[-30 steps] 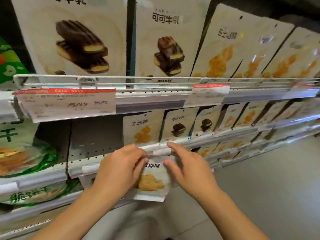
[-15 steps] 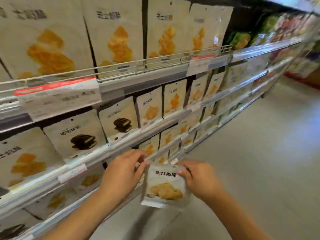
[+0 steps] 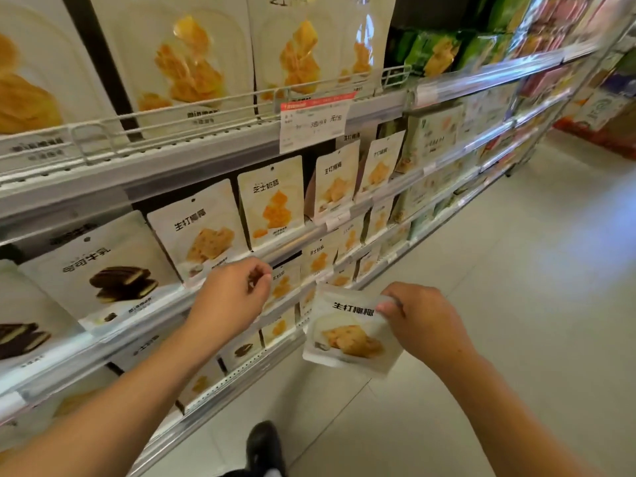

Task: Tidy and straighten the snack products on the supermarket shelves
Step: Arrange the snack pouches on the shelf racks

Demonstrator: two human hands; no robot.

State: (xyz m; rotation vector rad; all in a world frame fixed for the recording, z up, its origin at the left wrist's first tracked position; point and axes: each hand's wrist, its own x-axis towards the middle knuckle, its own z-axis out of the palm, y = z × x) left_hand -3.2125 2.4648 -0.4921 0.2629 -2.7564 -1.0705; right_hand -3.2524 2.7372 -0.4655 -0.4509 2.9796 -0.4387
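I stand in a supermarket aisle on a pale tiled floor (image 3: 499, 304), beside a long run of grey metal shelves (image 3: 206, 156) that recede to my right. The top shelf has a white wire rail (image 3: 241, 105) and a red-and-white price tag (image 3: 313, 122) clipped to its edge. Above the rail stand large cream pouches picturing yellow crisps (image 3: 186, 60). On the shelf below lean smaller pouches: a chocolate biscuit pouch (image 3: 103, 270), a cracker pouch (image 3: 203, 232) and a cheese snack pouch (image 3: 272, 204). Further right the stock turns to green bags (image 3: 433, 53) and blurred, colourful packs. My black shoe (image 3: 263, 449) shows at the bottom edge.

My right hand (image 3: 423, 325) holds the loose snack pouch (image 3: 351, 332) by its top right corner, fingers pinched on it, out in front of the lower shelves and over the floor. My left hand (image 3: 234, 297) hangs in front of the shelf edge, just below the cracker pouch, fingers curled narrow and holding nothing that I can see.

Half a second ago both my hands were at the loose pouch, one on each side; now my left hand has let go and risen toward the shelf, and only my right hand carries it. My view has swung further right along the aisle.
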